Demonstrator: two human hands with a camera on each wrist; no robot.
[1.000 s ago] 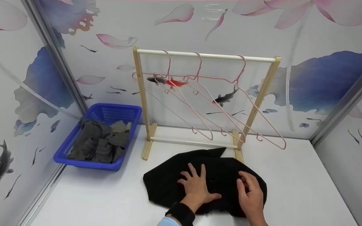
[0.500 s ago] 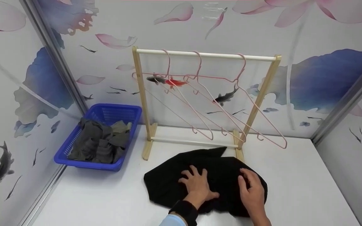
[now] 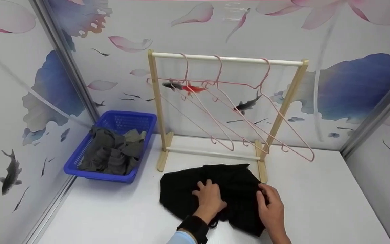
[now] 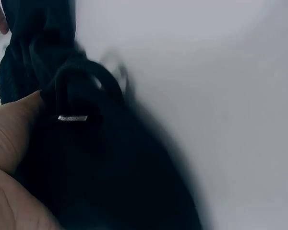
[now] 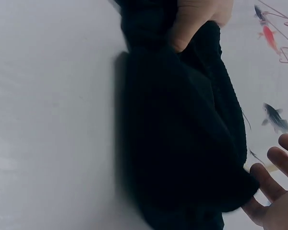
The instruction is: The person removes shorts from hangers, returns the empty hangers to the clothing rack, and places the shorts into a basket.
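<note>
A pair of black shorts (image 3: pixel 239 179) lies rumpled on the white table, its dark cord loop (image 3: pixel 213 223) hanging at the near edge. In the left wrist view, the cord (image 4: pixel 93 69) curves above a small pale bar on the cloth. My left hand (image 3: pixel 209 200) grips a bunch of the middle of the shorts, fingertips sunk in the fabric; its thumb (image 5: pixel 185 33) presses the cloth in the right wrist view. My right hand (image 3: pixel 272 208) is at the right edge of the shorts, its fingers (image 5: pixel 266 179) loosely bent beside a cloth corner.
A wooden rack (image 3: pixel 291 89) with a white rail stands at the back, bearing pink hangers (image 3: pixel 217 123). To the left is a blue basket (image 3: pixel 113 177) with grey-green clothes (image 3: pixel 113 152) in it. Printed wall panels (image 3: pixel 342 40) enclose the table (image 3: pixel 320 200) at the back and sides.
The fingers of my left hand have drawn together on the cloth. The pointed far flap has shifted and the shorts' outline has narrowed. My right hand stays near the right edge.
</note>
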